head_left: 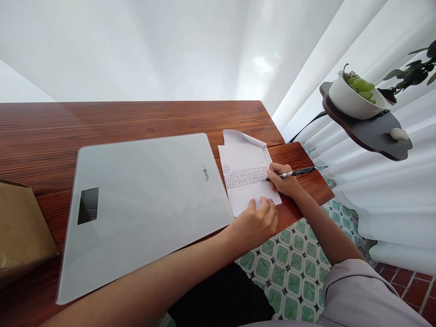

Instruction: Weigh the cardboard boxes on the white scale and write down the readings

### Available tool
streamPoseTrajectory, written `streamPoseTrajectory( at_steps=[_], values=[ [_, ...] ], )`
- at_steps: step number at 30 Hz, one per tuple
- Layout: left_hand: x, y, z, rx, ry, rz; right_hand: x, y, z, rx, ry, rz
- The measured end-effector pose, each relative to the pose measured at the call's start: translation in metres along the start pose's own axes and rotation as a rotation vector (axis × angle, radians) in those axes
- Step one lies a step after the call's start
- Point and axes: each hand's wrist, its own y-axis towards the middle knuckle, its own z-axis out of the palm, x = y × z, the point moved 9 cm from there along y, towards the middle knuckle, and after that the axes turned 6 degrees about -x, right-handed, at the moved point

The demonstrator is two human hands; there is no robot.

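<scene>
My right hand (284, 178) is closed around a black-and-clear pen (299, 172), whose tip touches a white paper sheet (243, 160). Rows of small dark handwriting cover the middle of the sheet, and one circled mark stands at its left. The far edge of the paper curls up and folds over. My left hand (257, 221) lies on the near edge of the sheet with its fingers bent and slightly apart, holding nothing. To the left of the paper, a large pale flat panel (150, 195), like a glass scale, has a dark display window (88, 205) and printed lettering.
A cardboard box (23, 227) stands at the left of the brown wooden table (163, 116). On the right, a dark wavy shelf (371, 131) carries a white bowl (354, 97) of green grapes (363, 86) and a pale rounded object (398, 134). White curtains hang behind.
</scene>
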Motion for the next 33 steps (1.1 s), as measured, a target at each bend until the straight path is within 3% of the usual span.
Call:
streamPoseTrajectory(
  at_steps=[33],
  values=[
    [-0.0004, -0.0005, -0.0005, -0.007, 0.001, 0.002, 0.0005, 0.0006, -0.0003, -0.014, 0.018, 0.008]
  ],
)
